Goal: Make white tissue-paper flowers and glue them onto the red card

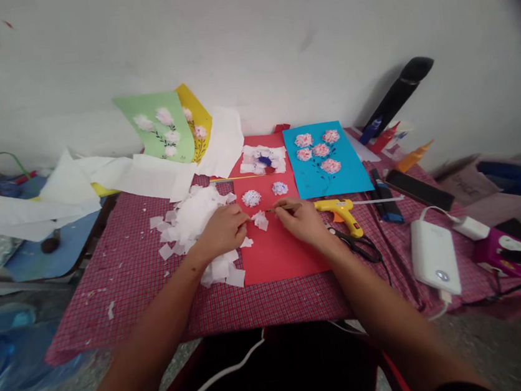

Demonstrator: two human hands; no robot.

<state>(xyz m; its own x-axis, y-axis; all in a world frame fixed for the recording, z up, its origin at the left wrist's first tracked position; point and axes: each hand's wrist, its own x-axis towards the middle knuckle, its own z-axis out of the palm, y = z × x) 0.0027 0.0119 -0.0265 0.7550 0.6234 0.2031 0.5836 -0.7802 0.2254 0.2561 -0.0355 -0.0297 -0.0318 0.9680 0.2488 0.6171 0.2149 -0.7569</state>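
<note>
My right hand (299, 219) is closed round a thin pen-like stick (285, 208), its tip pointing left at a small cluster of white paper pieces (260, 220) on the red sheet (286, 255). Left of that cluster, my left hand (224, 228) has its fingertips pinched together; what they hold, if anything, is too small to make out. Two white paper flowers with bluish specks, a larger one (251, 198) and a smaller one (280, 188), lie just beyond the hands. Under and beside my left hand spreads a heap of white paper squares (192, 219).
Behind lies stained crumpled paper (263, 159). A blue sheet with pink-white flowers (329, 178) is at back right, before a yellow glue gun (344, 211) and black scissors (360, 244). A white power bank (434, 257) is right. Green (163, 131) and yellow flower cards lean on the wall.
</note>
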